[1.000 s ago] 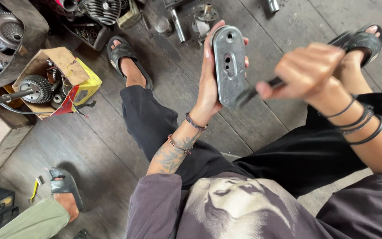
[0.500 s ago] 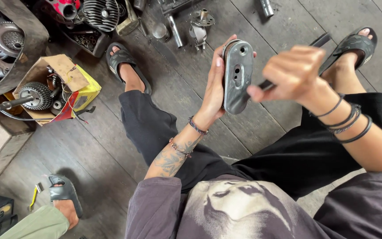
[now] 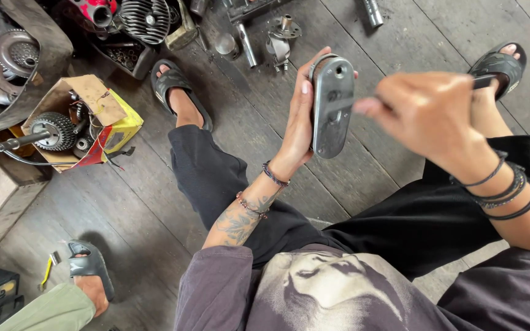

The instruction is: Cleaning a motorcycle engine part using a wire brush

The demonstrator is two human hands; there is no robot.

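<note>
My left hand (image 3: 299, 119) holds a grey oval metal cover plate (image 3: 332, 107) upright, with its holed face turned toward me. My right hand (image 3: 427, 113) is closed around a thin dark tool (image 3: 483, 81) whose tip points at the plate's middle. The hand is blurred with motion, so the tool's shape is unclear. Both hands are raised above my knees, over the dark wooden floor (image 3: 369, 165).
An open cardboard box (image 3: 87, 116) with a gear and shaft lies to the left. Engine parts, a finned cylinder (image 3: 145, 18) and metal tubes (image 3: 246, 46) are scattered at the top. Another person's sandalled foot (image 3: 90, 276) is at the lower left.
My left hand has turned the plate slightly and kept it upright. My right hand with the tool has shifted right and up, working against the plate's face.
</note>
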